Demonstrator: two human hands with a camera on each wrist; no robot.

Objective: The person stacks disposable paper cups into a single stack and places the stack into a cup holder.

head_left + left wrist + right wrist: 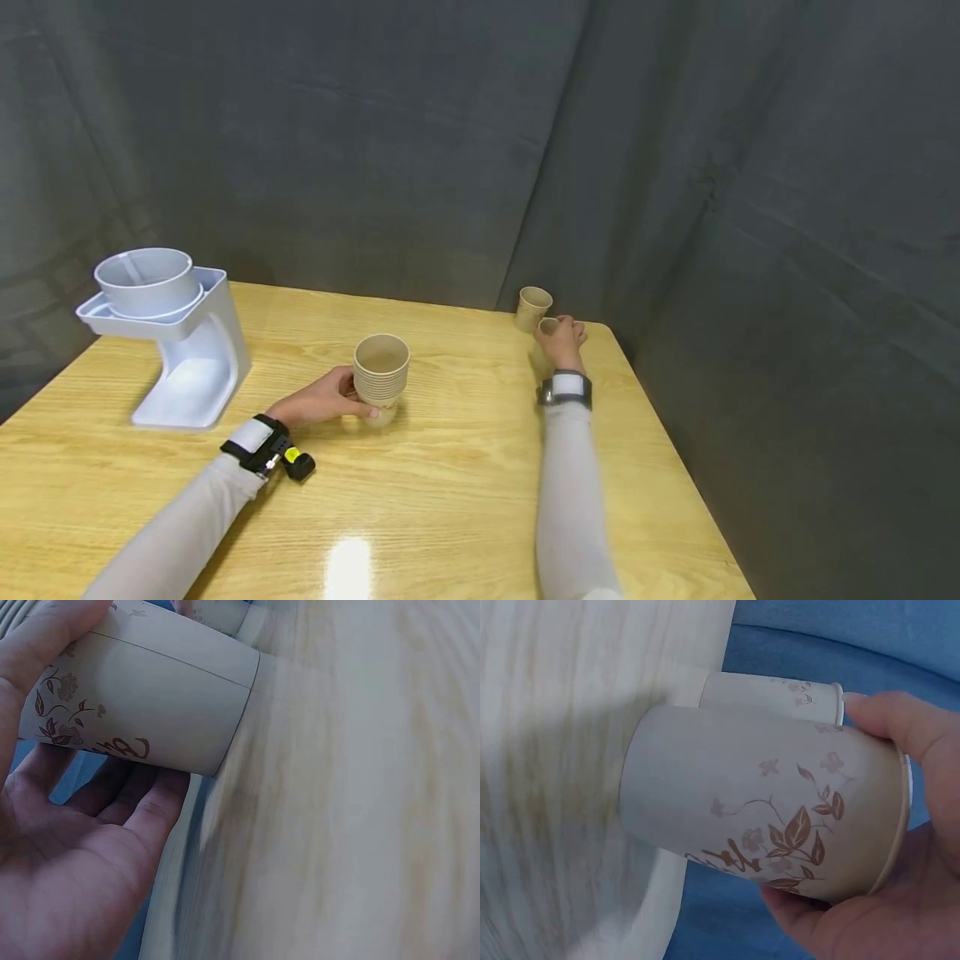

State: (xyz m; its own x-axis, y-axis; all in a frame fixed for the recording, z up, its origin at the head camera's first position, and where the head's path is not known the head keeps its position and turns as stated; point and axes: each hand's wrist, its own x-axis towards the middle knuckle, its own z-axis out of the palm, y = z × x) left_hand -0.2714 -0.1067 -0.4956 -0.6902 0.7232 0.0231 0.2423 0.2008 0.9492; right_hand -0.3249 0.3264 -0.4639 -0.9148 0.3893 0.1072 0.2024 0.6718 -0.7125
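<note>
A stack of beige paper cups stands upright near the middle of the table. My left hand holds it low from the left side, thumb in front and fingers behind. The left wrist view shows the lowest cup with its brown flower print. At the far right corner, my right hand grips a single paper cup near its rim, the thumb and fingers on opposite sides. Just behind it stands another paper cup; the right wrist view shows that second cup partly hidden.
A pale grey plastic stand with a round cup-like holder on top is at the table's left. The wooden table ends at a dark curtain behind and on the right.
</note>
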